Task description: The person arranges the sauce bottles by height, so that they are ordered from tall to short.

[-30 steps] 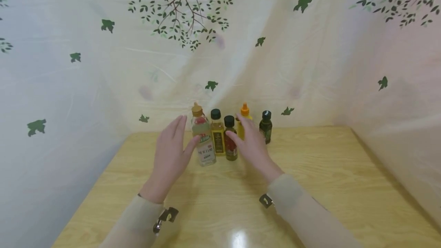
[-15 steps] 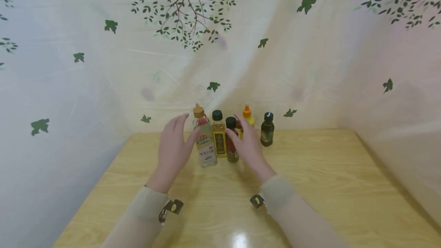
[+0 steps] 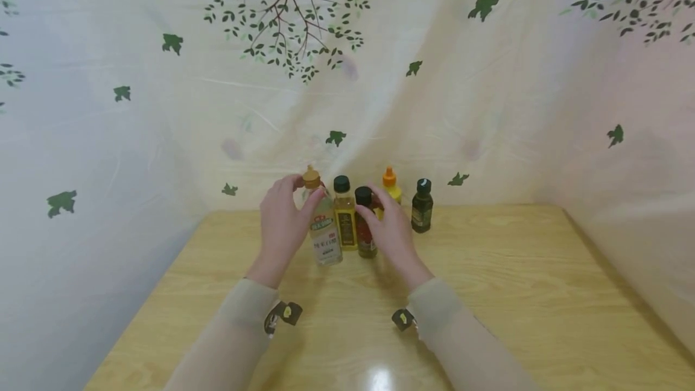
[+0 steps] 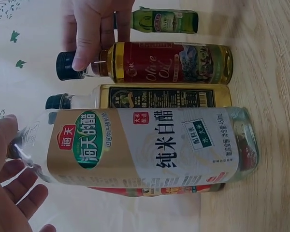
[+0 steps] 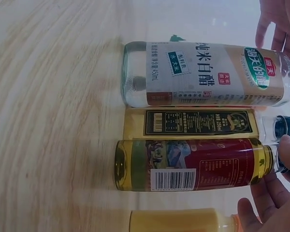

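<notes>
A clear white rice vinegar bottle (image 3: 327,243) with a tan cap stands upright at the left of a bottle group. My left hand (image 3: 283,219) is round its neck from the left, fingers loosely spread; firm contact is not visible. At the group's front stands a red-labelled olive oil bottle (image 4: 154,63) with a black cap. My right hand (image 3: 396,231) holds it by the neck, thumb in front and fingers behind. Between the two stands a yellow oil bottle (image 5: 198,123) with a black label and dark cap, touched by neither hand.
Behind my right hand is a yellow bottle with an orange cap (image 3: 389,177). A small dark green bottle (image 3: 422,210) stands farther right. Something red (image 4: 135,191) shows behind the vinegar bottle. The wooden table (image 3: 505,282) ends at a leaf-printed curtain (image 3: 516,137).
My left hand has moved right, from beside the vinegar bottle to round its neck. The right hand has moved slightly left, its thumb and fingers closing in on the olive oil bottle's neck.
</notes>
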